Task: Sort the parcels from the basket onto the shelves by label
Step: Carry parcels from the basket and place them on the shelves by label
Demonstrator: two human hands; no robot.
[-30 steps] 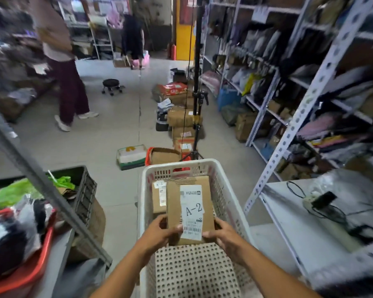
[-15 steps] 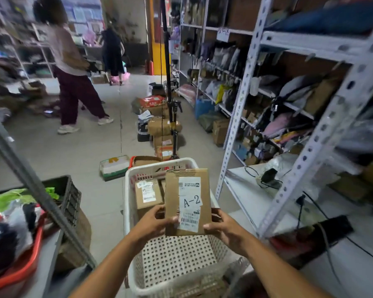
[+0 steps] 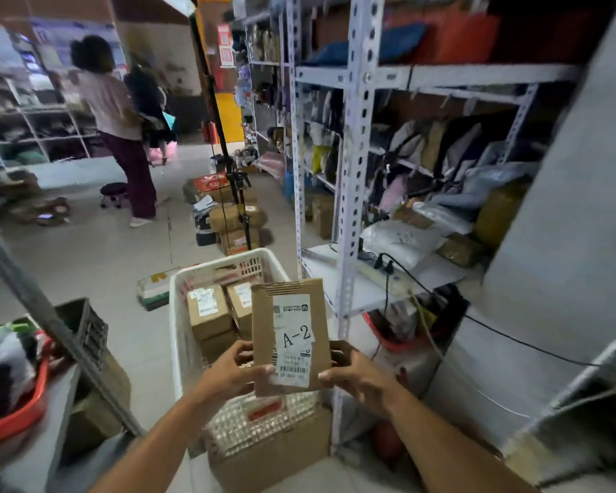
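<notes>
Clearly, a flat cardboard parcel point(image 3: 288, 336) marked A-2 is held upright above the white basket point(image 3: 178, 314), gripped at its lower edges by the left hand point(image 3: 228, 373) and the right hand point(image 3: 360, 380). The label is being read, so the matching spot on the metal shelves point(image 3: 352, 165) must be found next. Compared with a second ago, the parcel has been lifted clear of the basket and the view turned toward the shelves.

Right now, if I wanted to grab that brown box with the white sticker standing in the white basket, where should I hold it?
Probably by its top end, reaching straight down from above. The box stands upright in the basket, its top free, but a second box and the basket wall crowd its sides.
</notes>
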